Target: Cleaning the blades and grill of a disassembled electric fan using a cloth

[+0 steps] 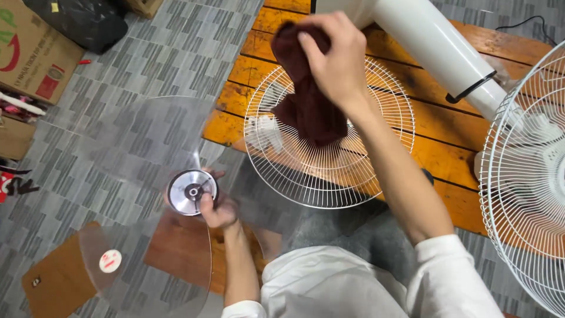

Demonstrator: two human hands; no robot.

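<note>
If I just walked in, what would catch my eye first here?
Probably the right hand holding a dark red cloth over a white wire fan grille on the orange wooden table. Lower left, the left hand grips a clear fan blade by its hub.

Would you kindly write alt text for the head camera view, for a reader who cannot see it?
Seen from above, a person's left hand holds a clear plastic fan blade by its hub, while the right hand grips a dark red cloth over a white wire fan guard lying on an orange wooden table.
</note>
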